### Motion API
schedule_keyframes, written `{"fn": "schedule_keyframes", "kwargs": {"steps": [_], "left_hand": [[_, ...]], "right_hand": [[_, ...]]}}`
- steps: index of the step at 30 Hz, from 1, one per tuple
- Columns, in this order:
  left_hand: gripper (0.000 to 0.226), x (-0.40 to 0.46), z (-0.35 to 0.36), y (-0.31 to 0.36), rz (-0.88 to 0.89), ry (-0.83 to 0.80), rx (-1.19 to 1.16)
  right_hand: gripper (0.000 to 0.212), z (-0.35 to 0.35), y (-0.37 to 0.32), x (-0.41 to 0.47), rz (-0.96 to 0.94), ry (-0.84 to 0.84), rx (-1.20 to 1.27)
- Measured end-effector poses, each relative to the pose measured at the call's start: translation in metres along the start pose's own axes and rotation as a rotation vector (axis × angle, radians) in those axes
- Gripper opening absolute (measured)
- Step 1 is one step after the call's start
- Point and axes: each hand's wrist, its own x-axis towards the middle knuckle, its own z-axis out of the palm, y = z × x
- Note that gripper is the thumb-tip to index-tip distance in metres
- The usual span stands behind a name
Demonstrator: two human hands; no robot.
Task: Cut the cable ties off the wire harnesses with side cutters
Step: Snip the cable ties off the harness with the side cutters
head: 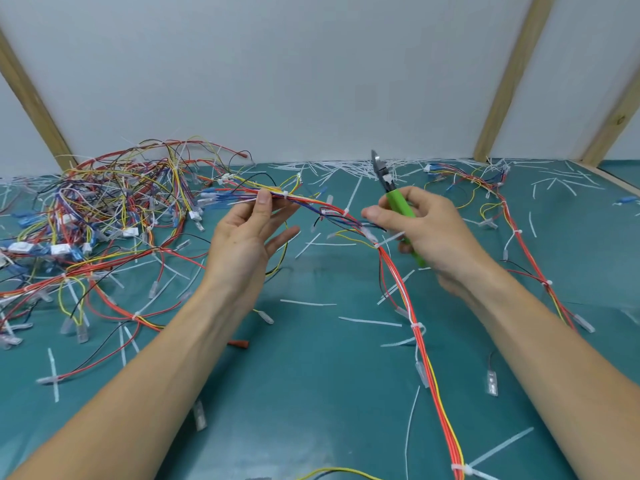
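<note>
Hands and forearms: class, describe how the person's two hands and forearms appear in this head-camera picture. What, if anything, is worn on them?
Both the left hand and the right hand are bare: no gloves, rings, watch or wristband show. Both forearms are uncovered up to the picture's lower edge, with no sleeve in view. The left thumbnail is short and plain.

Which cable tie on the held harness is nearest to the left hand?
The white cable tie beside the left hand's thumb; the other ties sit further along, toward the right hand.
</note>
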Motion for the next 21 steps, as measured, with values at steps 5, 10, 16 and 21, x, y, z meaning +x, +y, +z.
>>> {"fn": "schedule_keyframes", "kwargs": {"steps": [5,10,16,21], "left_hand": [[0.022,0.001,0.001,-0.001,0.016,-0.017,0.023],[0.02,0.001,0.002,-0.004,0.046,-0.012,0.066],[0.023,0.0,0.004,-0.003,0.011,-0.026,0.048],[0.02,-0.003,0.003,0.0,-0.045,0.01,0.126]], "right_hand": [[0.016,0.004,-0.005,-0.006,0.033,-0.133,0.026],[0.016,0.004,-0.008,-0.009,0.029,-0.203,-0.004],[0.021,0.01,-0.008,-0.012,-0.025,-0.114,0.043],[0.027,0.013,-0.008,-0.012,-0.201,0.021,-0.063]]}}
